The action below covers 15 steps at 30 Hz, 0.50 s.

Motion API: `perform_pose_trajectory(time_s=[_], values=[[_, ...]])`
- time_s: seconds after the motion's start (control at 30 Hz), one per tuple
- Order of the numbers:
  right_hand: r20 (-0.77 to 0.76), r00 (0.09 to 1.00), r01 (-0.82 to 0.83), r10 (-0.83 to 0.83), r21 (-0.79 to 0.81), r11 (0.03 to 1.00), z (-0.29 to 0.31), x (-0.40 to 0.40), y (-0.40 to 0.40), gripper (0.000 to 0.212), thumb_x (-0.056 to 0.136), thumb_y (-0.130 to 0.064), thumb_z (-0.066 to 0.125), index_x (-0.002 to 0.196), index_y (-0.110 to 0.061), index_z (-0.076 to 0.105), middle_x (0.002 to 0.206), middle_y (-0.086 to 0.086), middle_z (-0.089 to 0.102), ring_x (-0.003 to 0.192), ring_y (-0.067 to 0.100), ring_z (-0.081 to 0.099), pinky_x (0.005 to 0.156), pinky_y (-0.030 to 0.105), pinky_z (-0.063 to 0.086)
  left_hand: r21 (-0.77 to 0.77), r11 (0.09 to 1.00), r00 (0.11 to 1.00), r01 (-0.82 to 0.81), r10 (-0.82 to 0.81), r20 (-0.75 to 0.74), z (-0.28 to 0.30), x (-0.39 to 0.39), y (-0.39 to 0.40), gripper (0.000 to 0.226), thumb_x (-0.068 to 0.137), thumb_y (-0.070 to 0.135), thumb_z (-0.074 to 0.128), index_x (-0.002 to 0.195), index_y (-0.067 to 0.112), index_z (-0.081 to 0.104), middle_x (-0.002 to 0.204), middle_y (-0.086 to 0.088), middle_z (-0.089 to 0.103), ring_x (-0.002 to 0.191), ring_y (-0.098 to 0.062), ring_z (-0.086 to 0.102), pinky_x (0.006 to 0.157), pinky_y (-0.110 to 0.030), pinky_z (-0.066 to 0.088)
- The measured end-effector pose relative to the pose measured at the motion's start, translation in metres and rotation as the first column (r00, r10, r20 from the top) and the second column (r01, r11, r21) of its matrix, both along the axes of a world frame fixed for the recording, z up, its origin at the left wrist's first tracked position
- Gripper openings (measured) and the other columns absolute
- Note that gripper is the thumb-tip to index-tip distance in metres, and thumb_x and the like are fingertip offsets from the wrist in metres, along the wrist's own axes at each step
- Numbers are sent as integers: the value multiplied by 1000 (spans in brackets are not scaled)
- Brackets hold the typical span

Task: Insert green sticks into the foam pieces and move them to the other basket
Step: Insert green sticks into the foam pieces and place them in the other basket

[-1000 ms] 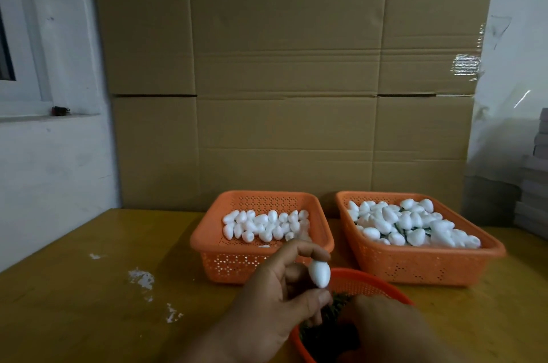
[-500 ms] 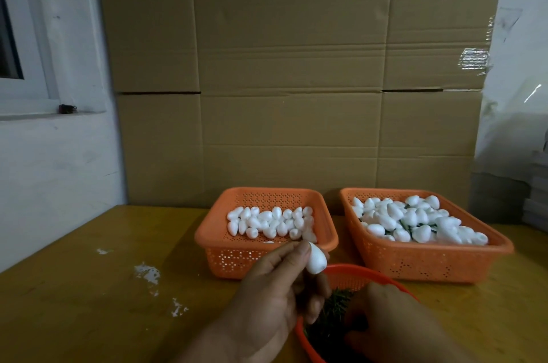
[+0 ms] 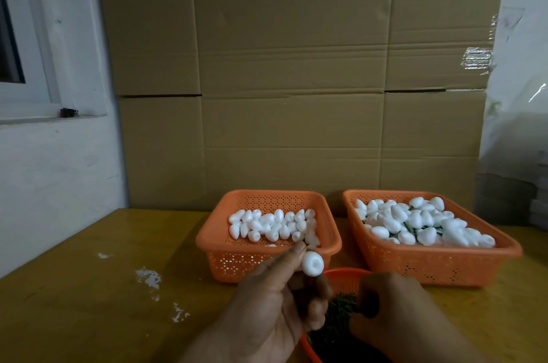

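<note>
The left hand (image 3: 275, 306) is raised just above the near edge of the tabletop (image 3: 89, 288), pinching a single white foam piece (image 3: 312, 263) between fingertip and thumb, its dimpled flat end turned toward the person. The other fingers of that hand curl loosely below it. The right hand (image 3: 397, 312) reaches down into a round orange bowl (image 3: 344, 275) at the near edge, its fingers bent into the pile of green sticks (image 3: 341, 307); whether they have closed on a stick I cannot tell, since the fingertips are hidden among them.

Behind the hands, toward the far edge, two orange perforated baskets stand side by side, close but apart. The left basket (image 3: 213, 239) holds plain white foam pieces in a shallow layer. The right basket (image 3: 439, 261) is heaped with foam pieces that have green sticks showing between them. A wall of cardboard boxes (image 3: 296, 80) rises behind the baskets, and white crumbs (image 3: 148, 276) lie scattered on the tabletop toward its left side.
</note>
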State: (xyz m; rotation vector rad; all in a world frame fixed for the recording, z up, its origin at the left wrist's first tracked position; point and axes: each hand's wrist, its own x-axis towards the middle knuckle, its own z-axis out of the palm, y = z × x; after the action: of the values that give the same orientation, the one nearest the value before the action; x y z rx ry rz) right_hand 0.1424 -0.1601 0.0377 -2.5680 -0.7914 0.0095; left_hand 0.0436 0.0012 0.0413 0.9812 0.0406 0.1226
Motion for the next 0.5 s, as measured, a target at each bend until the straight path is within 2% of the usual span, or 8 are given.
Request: perform_pose_trajectory(time_s=[0.13,0.2,0.3,0.4,0.47,0.5], values=[[-26,998,-48,53,162,986,0,3,-8,13,67,-21,80,64,-28,69,67,-11,71,61,-1,66,57,18,52,-30,1000,1000,-3,2,-20,0,0,2,28,83,35,69,78,8,71,71,-20,62,50,-22,57,44,-26,47],[-111,988,-80,111,257,963,2,1,-13,25,73,-11,81,78,-34,71,69,-10,74,56,7,69,54,19,53,-30,999,999,-20,19,-31,1,0,3,28,81,36,71,77,8,72,71,-21,62,49,-22,57,43,-26,47],[-233,951,-106,204,376,921,3,1,-18,39,85,-9,75,105,-41,66,71,-1,75,54,13,69,54,22,54,-36,999,998,-39,37,-48,0,1,5,31,83,36,70,79,6,68,70,-21,61,48,-23,56,42,-26,46],[-329,894,-88,304,536,839,6,0,-21,22,87,-4,72,102,-20,73,67,13,73,52,20,67,49,25,51,-21,1000,999,-18,17,-38,-4,3,7,32,79,37,71,75,6,69,69,-21,62,46,-23,57,42,-25,46],[-378,854,-33,358,647,762,8,-3,-22,15,82,2,73,96,-1,68,73,22,73,57,30,70,45,29,51,-19,1000,1000,1,-1,-19,-7,5,7,33,75,39,73,72,7,71,69,-21,62,46,-24,58,42,-25,46],[-397,838,11,375,698,716,8,-5,-23,20,76,0,76,91,5,63,75,27,72,59,34,71,43,30,52,-6,1000,1000,0,0,-14,-9,6,9,33,74,40,74,72,8,72,69,-20,63,46,-24,59,42,-26,46]])
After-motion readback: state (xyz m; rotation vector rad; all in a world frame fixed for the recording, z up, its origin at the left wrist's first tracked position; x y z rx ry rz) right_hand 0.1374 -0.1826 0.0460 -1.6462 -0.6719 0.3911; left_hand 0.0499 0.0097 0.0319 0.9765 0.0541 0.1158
